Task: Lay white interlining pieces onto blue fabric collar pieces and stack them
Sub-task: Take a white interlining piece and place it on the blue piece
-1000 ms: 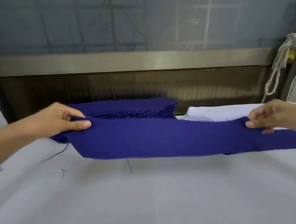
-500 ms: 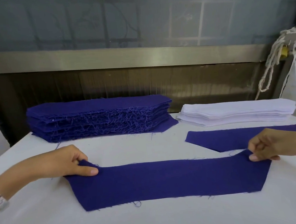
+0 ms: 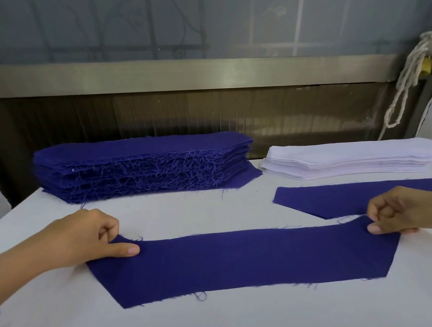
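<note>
Blue fabric, cut as one long collar piece (image 3: 242, 261), lay flat across the lower centre of the frame on the white table (image 3: 224, 320). Its long edges ran left to right, and both short ends were cut on a slant. Loose threads frayed from its edges, and its whole upper face showed bare blue cloth.

The left hand (image 3: 85, 239), at centre left, pinched the upper left corner of this piece, with the thumb on top of the cloth and the fingers curled. The right hand (image 3: 404, 213), at centre right, pinched the upper right corner in the same manner.

A second blue piece (image 3: 357, 194) lay flat at the right of the frame, just above the right hand, and ran off the right edge. Whether it touched the held piece could not be told.

A tall stack of blue pieces (image 3: 144, 167) stood at the table's far edge, upper left of centre, its near face thick with frayed threads. A lower stack of white interlining (image 3: 354, 158) lay beside it at upper right, apart from it.

Behind the table, a metal rail (image 3: 174, 72) crossed the upper frame. A white cord (image 3: 408, 87) hung in loops at the upper right.
</note>
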Demonstrator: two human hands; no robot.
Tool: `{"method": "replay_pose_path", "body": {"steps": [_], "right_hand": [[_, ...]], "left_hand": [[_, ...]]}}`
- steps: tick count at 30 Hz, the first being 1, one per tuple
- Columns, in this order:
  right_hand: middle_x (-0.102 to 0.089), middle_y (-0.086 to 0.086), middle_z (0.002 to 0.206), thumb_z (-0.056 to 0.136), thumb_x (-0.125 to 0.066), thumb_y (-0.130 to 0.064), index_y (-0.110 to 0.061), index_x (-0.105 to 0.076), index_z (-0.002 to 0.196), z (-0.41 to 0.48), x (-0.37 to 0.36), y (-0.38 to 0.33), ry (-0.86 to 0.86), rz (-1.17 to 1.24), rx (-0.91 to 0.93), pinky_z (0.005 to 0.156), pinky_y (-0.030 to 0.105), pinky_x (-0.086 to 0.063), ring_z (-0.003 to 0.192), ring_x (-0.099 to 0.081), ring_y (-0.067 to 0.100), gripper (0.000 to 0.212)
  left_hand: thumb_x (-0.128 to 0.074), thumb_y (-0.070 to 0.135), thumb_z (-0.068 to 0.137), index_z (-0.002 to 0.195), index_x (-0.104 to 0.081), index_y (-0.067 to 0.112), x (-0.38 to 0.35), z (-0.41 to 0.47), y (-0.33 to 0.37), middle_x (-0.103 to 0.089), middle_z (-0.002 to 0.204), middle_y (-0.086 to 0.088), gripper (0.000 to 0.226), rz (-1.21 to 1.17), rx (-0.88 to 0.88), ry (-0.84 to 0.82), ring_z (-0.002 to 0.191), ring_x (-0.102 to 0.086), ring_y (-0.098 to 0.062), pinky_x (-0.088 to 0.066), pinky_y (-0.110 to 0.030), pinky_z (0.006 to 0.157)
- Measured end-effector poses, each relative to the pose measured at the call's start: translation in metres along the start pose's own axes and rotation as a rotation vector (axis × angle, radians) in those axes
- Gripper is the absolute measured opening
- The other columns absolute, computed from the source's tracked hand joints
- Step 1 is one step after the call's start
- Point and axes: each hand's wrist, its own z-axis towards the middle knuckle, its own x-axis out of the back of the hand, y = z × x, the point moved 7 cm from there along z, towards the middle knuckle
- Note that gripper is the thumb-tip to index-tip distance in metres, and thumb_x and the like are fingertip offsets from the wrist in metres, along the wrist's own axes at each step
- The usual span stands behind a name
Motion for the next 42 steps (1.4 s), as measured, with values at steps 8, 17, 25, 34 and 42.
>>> {"method": "replay_pose_path", "body": {"steps": [8,17,25,34,42], "right_hand": [[-0.061,0.0,0.062,0.048,-0.086,-0.075,-0.026,-0.07,0.075,-0.005,0.001,-0.003,0.031,-0.01,-0.012,0.049,0.016,-0.04,0.053,-0.05,0.007,0.058],[-0.065,0.009,0.062,0.078,-0.076,-0.039,-0.012,-0.071,0.074,-0.018,0.022,-0.019,0.2,0.073,-0.07,0.045,0.018,-0.038,0.05,-0.049,0.009,0.028],[-0.065,0.017,0.079,0.097,-0.065,-0.013,-0.001,-0.068,0.085,-0.014,0.109,0.006,0.736,0.22,-0.155,0.061,0.028,-0.043,0.066,-0.05,0.022,0.017],[-0.066,0.012,0.086,0.094,-0.067,-0.012,0.004,-0.072,0.102,0.012,0.191,0.089,1.112,0.357,-0.193,0.059,0.028,-0.042,0.07,-0.051,0.019,0.019],[-0.066,0.018,0.086,0.095,-0.059,-0.015,-0.005,-0.074,0.089,0.024,0.218,0.127,1.21,0.074,-0.422,0.079,0.038,-0.048,0.093,-0.066,0.042,0.019]], "left_hand": [[-0.06,0.093,0.036,0.067,-0.066,0.042,0.014,-0.004,-0.009,-0.067,0.06,0.019,0.06,0.006,0.034,0.023,0.054,-0.057,0.007,-0.045,-0.019,0.059],[-0.06,0.072,0.067,0.067,-0.061,0.037,0.048,0.0,0.066,-0.062,0.071,0.032,0.035,0.064,-0.256,0.416,0.063,-0.06,0.007,-0.046,-0.023,0.053],[-0.067,0.039,0.09,0.087,-0.066,0.032,0.046,0.052,0.214,-0.066,0.076,0.016,0.008,-0.019,-0.528,0.442,0.072,-0.063,0.0,-0.055,-0.027,0.067],[-0.056,0.032,0.099,0.104,-0.065,0.009,0.022,0.134,0.315,-0.062,0.106,-0.003,0.026,0.132,-0.665,0.47,0.081,-0.055,-0.016,-0.05,-0.034,0.076],[-0.044,0.019,0.103,0.096,-0.069,0.005,0.002,0.183,0.342,-0.059,0.105,-0.008,0.029,0.173,-0.593,0.396,0.092,-0.061,-0.027,-0.053,-0.044,0.081]]}}
